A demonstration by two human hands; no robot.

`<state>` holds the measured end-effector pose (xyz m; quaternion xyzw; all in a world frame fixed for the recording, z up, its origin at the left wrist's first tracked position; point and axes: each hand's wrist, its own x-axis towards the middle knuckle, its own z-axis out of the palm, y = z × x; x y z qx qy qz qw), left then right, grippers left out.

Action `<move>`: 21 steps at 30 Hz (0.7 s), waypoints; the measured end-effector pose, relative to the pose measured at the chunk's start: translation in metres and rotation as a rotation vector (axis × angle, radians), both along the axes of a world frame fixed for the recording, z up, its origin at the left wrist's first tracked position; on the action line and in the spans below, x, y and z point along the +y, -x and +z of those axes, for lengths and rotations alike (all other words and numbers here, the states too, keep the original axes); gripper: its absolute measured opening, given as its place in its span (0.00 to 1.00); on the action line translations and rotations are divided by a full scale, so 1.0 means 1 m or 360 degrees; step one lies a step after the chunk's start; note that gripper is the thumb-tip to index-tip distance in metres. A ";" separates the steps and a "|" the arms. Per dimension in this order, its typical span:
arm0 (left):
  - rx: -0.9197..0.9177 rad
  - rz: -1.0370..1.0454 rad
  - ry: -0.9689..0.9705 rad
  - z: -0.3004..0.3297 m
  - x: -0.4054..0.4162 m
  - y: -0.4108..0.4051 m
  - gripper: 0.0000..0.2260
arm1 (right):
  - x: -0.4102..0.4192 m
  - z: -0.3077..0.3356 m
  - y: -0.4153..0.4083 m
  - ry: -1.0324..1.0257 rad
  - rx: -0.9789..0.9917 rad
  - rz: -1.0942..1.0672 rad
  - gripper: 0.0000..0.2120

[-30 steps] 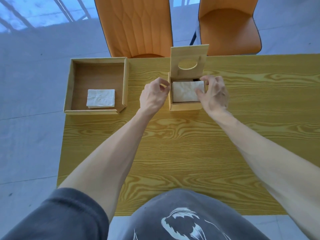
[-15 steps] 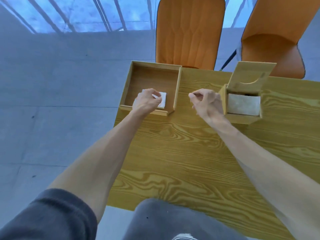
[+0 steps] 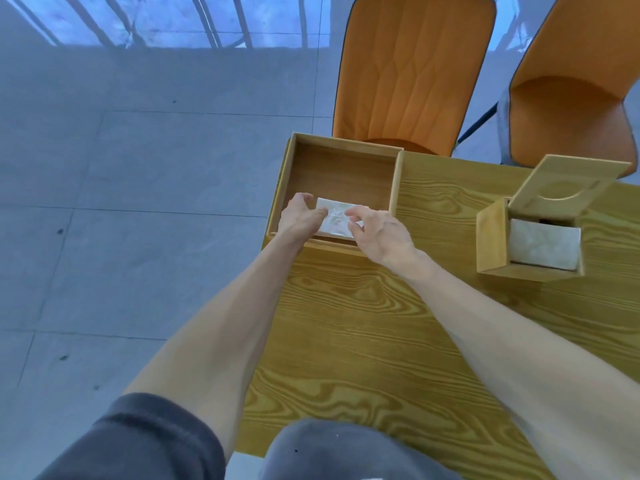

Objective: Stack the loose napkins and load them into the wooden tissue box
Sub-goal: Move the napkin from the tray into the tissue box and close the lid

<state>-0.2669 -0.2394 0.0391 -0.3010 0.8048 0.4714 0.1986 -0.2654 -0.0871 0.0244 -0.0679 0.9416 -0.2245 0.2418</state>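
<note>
A small stack of white napkins (image 3: 334, 216) lies in the near part of an open wooden tray (image 3: 396, 181) at the table's far left corner. My left hand (image 3: 299, 220) cups the stack's left end, and my right hand (image 3: 381, 233) has its fingers on the right end. The stack rests on the tray floor between both hands. To the right stands the wooden tissue box (image 3: 491, 237) with its slotted lid (image 3: 568, 181) tipped up and back. White napkins (image 3: 540, 244) fill its inside.
The yellow wood-grain table (image 3: 363, 323) has its left edge just beside the tray, with grey floor tiles beyond. Two orange chairs (image 3: 412, 71) (image 3: 568, 109) stand behind the far edge. About a hand's width of bare tabletop separates tray and box.
Both hands left the tissue box and moved left to the tray. The left hand got there first; the right hand has now joined it on the napkin stack. My view swung left.
</note>
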 end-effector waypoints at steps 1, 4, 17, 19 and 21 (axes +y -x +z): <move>-0.0001 0.0005 0.0007 -0.002 -0.001 0.002 0.22 | -0.002 -0.002 0.002 -0.0021 -0.0014 -0.0016 0.18; -0.0020 0.0039 0.0018 -0.007 -0.004 0.007 0.21 | -0.007 -0.009 0.003 -0.0036 -0.0057 -0.0063 0.18; -0.0086 -0.0126 -0.0095 -0.019 -0.008 0.016 0.16 | 0.003 -0.009 0.003 -0.0010 0.0263 -0.0091 0.20; -0.0007 -0.0208 -0.0135 -0.016 -0.012 0.014 0.15 | 0.006 -0.007 0.004 -0.0066 0.0479 -0.0082 0.29; 0.0071 -0.0289 -0.0189 -0.012 -0.017 0.010 0.13 | 0.008 -0.005 0.010 0.0010 0.0401 -0.0049 0.33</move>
